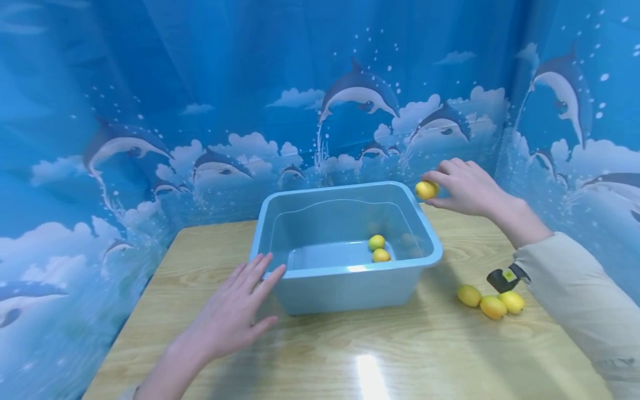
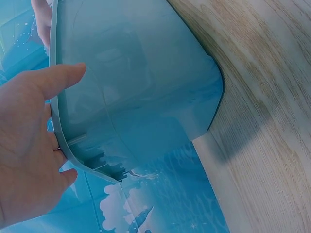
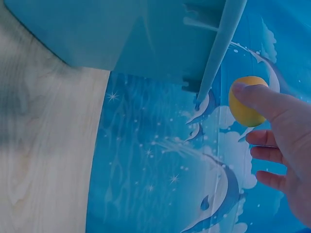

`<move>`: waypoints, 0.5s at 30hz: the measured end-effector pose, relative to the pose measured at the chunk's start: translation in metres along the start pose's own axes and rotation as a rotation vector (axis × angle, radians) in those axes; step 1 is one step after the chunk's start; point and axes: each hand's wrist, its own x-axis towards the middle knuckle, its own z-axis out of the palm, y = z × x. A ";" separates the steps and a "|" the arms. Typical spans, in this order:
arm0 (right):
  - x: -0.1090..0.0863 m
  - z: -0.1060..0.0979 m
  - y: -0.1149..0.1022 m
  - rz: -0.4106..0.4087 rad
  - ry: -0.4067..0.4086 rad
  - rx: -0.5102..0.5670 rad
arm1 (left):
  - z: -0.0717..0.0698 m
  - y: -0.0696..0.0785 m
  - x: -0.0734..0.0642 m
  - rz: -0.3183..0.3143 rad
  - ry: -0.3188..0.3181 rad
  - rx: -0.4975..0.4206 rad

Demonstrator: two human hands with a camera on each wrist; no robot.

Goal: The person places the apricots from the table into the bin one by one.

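A light blue plastic tub (image 1: 350, 289) stands on the wooden table, with two yellow lemons (image 1: 381, 255) on its floor toward the right side. My right hand (image 1: 467, 186) pinches another lemon (image 3: 248, 102) between thumb and fingers, held up just beyond the tub's right rim. At the tub's front left corner is my left hand (image 1: 235, 311), its fingers extended at the rim. The left wrist view shows that hand (image 2: 29, 145) beside the rim with the thumb in front of the tub wall; whether it touches is hard to tell.
Three more lemons (image 1: 492, 306) lie together on the table (image 1: 320, 355) right of the tub, below my right forearm. A black wrist device (image 1: 505, 278) sits at the right sleeve. Blue curtains (image 1: 240, 83) printed with dolphins and clouds hang behind and beside the table.
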 end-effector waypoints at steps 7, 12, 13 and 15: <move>0.020 -0.002 -0.004 -0.042 -0.023 0.008 | 0.000 0.000 0.000 0.006 0.003 0.000; 0.033 -0.002 -0.008 -0.035 -0.090 0.002 | 0.000 0.001 0.001 0.006 0.006 0.008; 0.036 -0.002 -0.009 -0.035 -0.102 -0.002 | 0.000 0.001 0.001 0.006 0.006 0.007; 0.040 0.001 -0.011 -0.039 -0.125 0.002 | 0.000 0.001 0.001 0.003 0.006 0.006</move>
